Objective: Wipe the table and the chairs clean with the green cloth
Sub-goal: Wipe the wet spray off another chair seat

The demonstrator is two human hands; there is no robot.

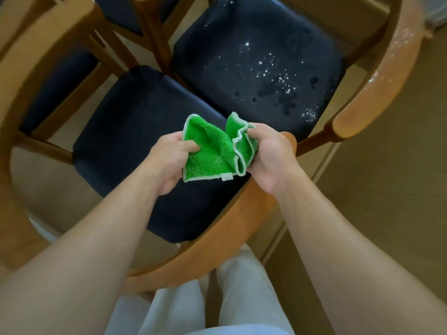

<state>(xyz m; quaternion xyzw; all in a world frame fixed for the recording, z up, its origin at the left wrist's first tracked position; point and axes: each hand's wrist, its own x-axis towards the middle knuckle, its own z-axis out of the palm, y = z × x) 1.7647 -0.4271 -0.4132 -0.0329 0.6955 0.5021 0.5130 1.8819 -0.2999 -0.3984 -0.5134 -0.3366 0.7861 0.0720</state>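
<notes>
The green cloth (212, 151) with a pale hem hangs folded between both hands, above the near chair. My left hand (167, 160) grips its left side with curled fingers. My right hand (268, 153) pinches the bunched right edge. Below lies the near chair's dark seat (125, 146), which looks plain and free of specks. The far chair's dark seat (261, 64) carries white crumbs and dark wet spots. Its curved wooden backrest (387, 68) is dusted with white specks.
The near chair's curved wooden backrest (217, 238) runs under my forearms. More wooden chair frames (55, 44) and another dark seat (125, 13) crowd the upper left. Pale wood floor (387, 201) lies to the right. My light trousers (198, 310) show at the bottom.
</notes>
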